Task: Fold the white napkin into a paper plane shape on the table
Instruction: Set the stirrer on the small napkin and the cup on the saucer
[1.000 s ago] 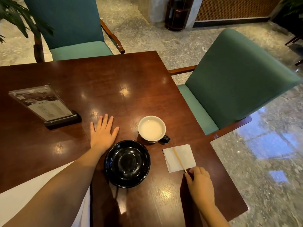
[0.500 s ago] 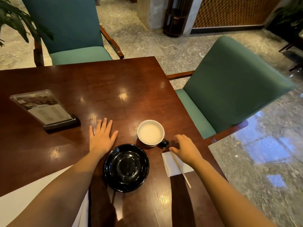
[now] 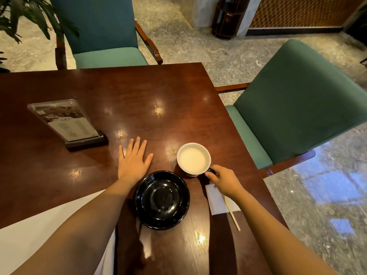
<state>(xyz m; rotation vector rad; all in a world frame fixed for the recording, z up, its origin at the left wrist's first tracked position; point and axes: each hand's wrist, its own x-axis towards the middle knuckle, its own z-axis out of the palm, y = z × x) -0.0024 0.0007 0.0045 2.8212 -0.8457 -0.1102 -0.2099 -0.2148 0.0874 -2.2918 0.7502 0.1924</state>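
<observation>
A: Fingers [image 3: 211, 175] of the right hand [image 3: 224, 181] pinch the cup [image 3: 193, 160] handle; left hand [image 3: 133, 160] lies flat, released.
B: And the white napkin [image 3: 216, 201]?
A: On the table [image 3: 139, 108], under that wrist.

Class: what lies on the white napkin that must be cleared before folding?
A wooden stir stick lies across the white napkin, and the right hand, at the cup handle, covers its far end.

Cup [image 3: 193, 160] of milky drink beside black saucer [image 3: 162, 199]; wooden stirrer [image 3: 232, 212]; menu stand [image 3: 65, 122]; green chairs [image 3: 297, 102].
</observation>
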